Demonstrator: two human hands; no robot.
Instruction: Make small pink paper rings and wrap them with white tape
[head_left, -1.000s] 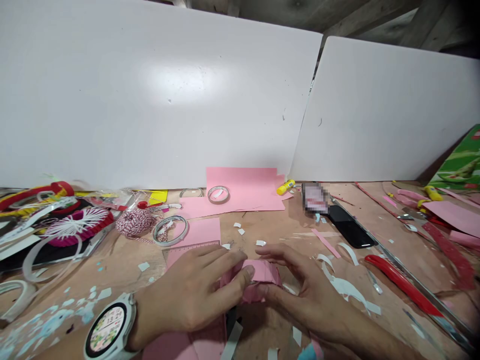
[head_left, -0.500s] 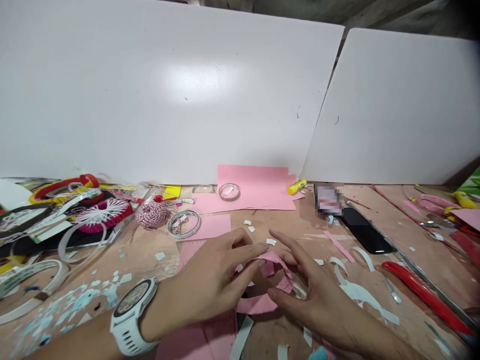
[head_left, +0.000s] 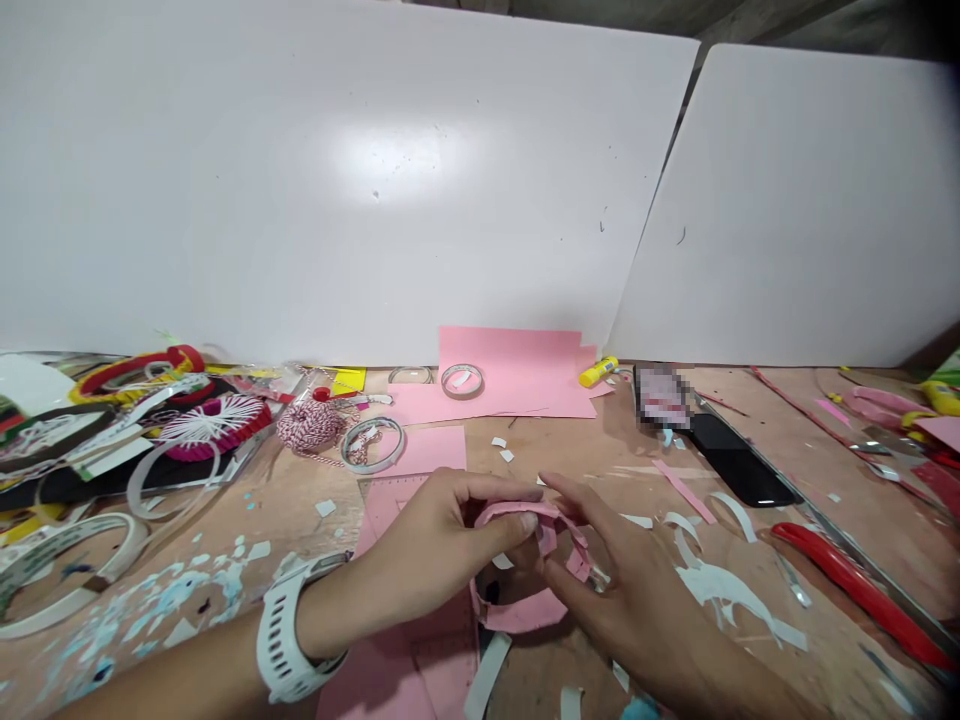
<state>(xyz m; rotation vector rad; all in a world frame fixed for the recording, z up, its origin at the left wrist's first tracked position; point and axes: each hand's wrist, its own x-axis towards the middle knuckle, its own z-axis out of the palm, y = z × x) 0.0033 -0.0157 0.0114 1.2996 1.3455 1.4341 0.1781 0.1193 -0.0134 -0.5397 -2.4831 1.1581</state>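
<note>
Your left hand (head_left: 439, 545) pinches the far rim of a pink paper ring (head_left: 525, 613) between thumb and fingers, and your right hand (head_left: 619, 570) curls around its right side, at the near middle of your worn wooden table (head_left: 555, 445). Blue-white stains (head_left: 180, 590) mark that surface on your left, while pale paper scraps (head_left: 724, 585) and a red handle (head_left: 862, 595) lie on your right. Behind everything, two glossy white panels (head_left: 300, 250) stand side by side beneath a dim strip of room.
</note>
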